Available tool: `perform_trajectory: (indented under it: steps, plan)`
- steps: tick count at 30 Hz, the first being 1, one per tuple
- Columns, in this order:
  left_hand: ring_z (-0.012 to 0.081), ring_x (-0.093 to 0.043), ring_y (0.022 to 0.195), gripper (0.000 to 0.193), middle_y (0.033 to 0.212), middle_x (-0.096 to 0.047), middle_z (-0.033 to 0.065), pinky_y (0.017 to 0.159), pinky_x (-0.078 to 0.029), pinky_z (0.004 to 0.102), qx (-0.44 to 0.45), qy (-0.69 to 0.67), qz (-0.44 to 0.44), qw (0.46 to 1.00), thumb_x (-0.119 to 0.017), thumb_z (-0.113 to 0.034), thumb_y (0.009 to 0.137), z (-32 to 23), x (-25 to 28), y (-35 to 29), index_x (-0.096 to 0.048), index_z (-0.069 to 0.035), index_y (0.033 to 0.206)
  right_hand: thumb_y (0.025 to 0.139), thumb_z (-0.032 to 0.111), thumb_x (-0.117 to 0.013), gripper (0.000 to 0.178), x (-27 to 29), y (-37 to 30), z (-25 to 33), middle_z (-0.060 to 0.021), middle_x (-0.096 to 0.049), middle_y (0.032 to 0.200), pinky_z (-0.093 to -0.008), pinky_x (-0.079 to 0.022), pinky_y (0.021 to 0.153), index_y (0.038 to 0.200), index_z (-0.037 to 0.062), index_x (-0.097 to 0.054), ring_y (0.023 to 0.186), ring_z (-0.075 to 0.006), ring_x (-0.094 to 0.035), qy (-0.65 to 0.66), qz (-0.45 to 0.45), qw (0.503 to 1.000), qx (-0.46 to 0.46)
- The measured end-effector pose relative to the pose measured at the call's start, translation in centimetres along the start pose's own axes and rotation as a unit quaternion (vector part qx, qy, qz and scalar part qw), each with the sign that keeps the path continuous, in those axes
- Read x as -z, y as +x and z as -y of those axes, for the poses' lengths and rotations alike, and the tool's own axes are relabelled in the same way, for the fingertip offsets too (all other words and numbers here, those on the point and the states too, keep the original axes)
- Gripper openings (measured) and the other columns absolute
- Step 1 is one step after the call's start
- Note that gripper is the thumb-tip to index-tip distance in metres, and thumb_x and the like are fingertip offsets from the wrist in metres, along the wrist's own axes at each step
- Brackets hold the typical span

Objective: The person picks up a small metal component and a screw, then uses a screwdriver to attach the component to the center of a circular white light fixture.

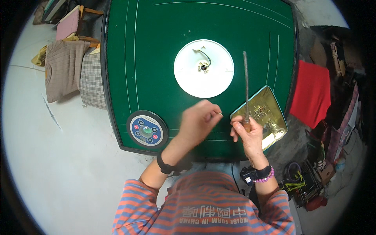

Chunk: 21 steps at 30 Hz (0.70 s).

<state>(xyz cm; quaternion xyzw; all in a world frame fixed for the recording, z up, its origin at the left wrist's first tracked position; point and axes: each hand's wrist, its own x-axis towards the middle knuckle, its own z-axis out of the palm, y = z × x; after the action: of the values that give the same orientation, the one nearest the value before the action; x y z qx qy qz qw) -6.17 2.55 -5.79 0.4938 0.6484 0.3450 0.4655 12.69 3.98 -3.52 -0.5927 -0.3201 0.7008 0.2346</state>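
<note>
My left hand is closed in a pinch above the near part of the table. A small screw-like piece pokes out at its fingertips, too tiny to make out fully. Farther off lies a round white lamp base with a dark wire rising from its central hole. My right hand grips a screwdriver by its brown handle, the long thin shaft pointing away from me. Beneath and beside that hand is a gold-coloured tray holding many loose screws and a small clear round piece.
A green-topped table with a dark raised rim carries everything. At its near left sits a round control panel with buttons. Chairs with a brown cloth stand left; a red cloth-covered seat and clutter are right.
</note>
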Motion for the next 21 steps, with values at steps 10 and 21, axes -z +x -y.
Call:
perform_trajectory:
  steps: [10,21]
  plan:
    - [0.0245,-0.063,0.069,0.011,0.078,-0.061,0.0028,0.055,-0.049,0.0369,-0.107,0.188,0.137,0.967,-0.071,-0.022,0.081,-0.7,-4.3,-2.8,-0.067,-0.013,0.084,0.089,0.007,-0.071,0.007,2.9,-2.5,-3.3,-0.0036,-0.063,0.068,-0.02,-0.041,0.045,0.088,0.0005,-0.068,0.052,-0.0075,-0.055,0.036,-0.038,0.995,-0.089]
    - [0.0288,-0.066,0.073,0.011,0.084,-0.066,0.0078,0.063,-0.053,0.0389,-0.068,0.303,-0.113,0.944,-0.073,-0.017,0.081,3.6,0.0,6.6,-0.071,-0.009,0.088,0.086,0.001,-0.069,0.008,9.8,-3.7,-6.0,-0.0032,-0.061,0.094,-0.0208,-0.043,0.048,0.092,-0.0031,-0.065,0.06,-0.0053,-0.054,-0.176,-0.229,0.956,0.052]
